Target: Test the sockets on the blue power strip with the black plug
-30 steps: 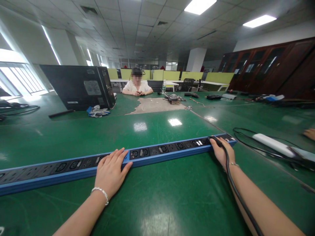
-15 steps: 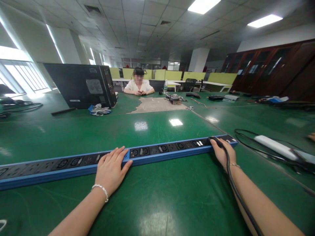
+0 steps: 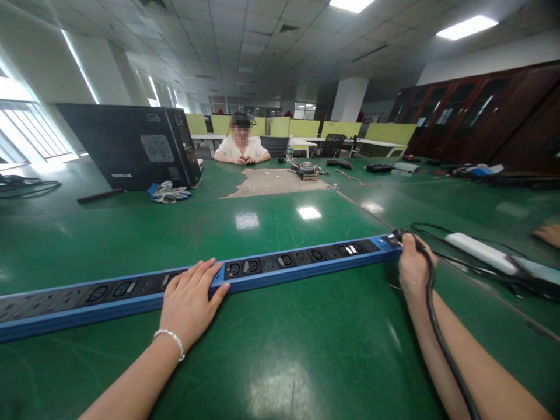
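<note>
1. Your long blue-and-black power strip lies sockets-up on the green table, running across in front of you, its left end beyond the view.
2. Your left hand lies across the strip, just left of a blue section between two black socket panels.
3. Its fingers are loosely extended over the top face, not curled into a grip; the thumb rests along the near side, so the strip passes beneath the palm.
4. Your right hand is at the strip's right end, its fingers closed around a black plug.
5. The plug sits at that end, by the fingertips; you cannot tell from here whether it is seated or only touching.
6. From it, a black cable passes over your right hand and along the forearm towards you.
7. A white power strip lies on the table to the right of that hand.
</note>
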Action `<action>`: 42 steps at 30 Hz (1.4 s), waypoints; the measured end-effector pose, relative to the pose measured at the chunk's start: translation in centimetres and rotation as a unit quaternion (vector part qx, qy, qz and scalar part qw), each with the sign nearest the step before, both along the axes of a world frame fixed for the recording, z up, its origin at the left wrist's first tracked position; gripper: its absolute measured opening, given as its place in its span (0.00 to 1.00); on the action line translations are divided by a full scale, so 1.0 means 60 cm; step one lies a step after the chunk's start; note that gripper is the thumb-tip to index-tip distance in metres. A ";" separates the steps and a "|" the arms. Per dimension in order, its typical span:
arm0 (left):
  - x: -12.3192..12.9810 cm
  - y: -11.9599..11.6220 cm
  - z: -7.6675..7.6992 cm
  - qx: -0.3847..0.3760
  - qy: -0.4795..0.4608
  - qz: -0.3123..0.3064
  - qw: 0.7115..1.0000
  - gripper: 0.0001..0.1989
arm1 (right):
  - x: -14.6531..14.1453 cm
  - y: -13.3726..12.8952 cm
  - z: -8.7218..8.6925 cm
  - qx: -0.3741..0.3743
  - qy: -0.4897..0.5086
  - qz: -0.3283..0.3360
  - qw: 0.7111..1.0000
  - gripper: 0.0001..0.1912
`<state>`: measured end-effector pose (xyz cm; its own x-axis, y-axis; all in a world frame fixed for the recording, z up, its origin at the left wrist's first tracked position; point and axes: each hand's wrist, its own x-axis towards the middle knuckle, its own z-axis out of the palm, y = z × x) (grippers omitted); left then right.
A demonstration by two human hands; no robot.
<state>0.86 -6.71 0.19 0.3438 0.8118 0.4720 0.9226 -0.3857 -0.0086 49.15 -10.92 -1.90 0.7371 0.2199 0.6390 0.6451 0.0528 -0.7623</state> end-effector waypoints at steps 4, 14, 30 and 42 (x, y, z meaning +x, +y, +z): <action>-0.001 0.001 -0.002 0.002 0.002 0.001 1.000 0.23 | 0.008 -0.004 -0.001 -0.015 0.025 -0.001 1.000 0.26; -0.003 0.003 -0.004 -0.002 0.002 -0.002 1.000 0.23 | 0.017 -0.004 0.001 -0.150 -0.036 0.012 0.988 0.22; -0.002 0.001 -0.003 -0.002 -0.010 -0.006 1.000 0.22 | 0.049 -0.005 -0.012 -0.267 -0.135 0.008 0.954 0.23; -0.002 0.002 -0.002 0.003 0.006 0.001 1.000 0.22 | 0.025 0.000 -0.001 -0.204 -0.086 0.006 0.975 0.19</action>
